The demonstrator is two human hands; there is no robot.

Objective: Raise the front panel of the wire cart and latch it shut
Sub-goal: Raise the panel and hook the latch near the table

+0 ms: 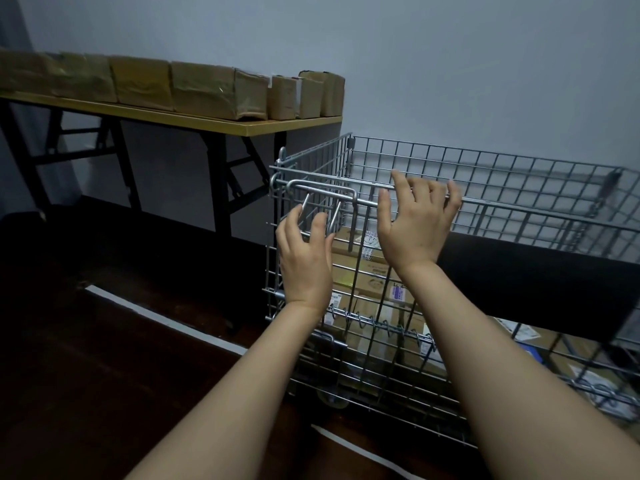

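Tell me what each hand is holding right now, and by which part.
Neither hand has closed on anything. The right hand rests open-fingered on the silver wire front panel's top rail; the left hand hovers open by the U-shaped metal latch.

We see silver wire-mesh cart (pixel 485 188): bare metal, glossy, smooth rods. Brown cardboard parcels (pixel 204 90): matt, creased, taped. Yellow tabletop (pixel 207 121): smooth wood-look laminate; black legs matt metal.
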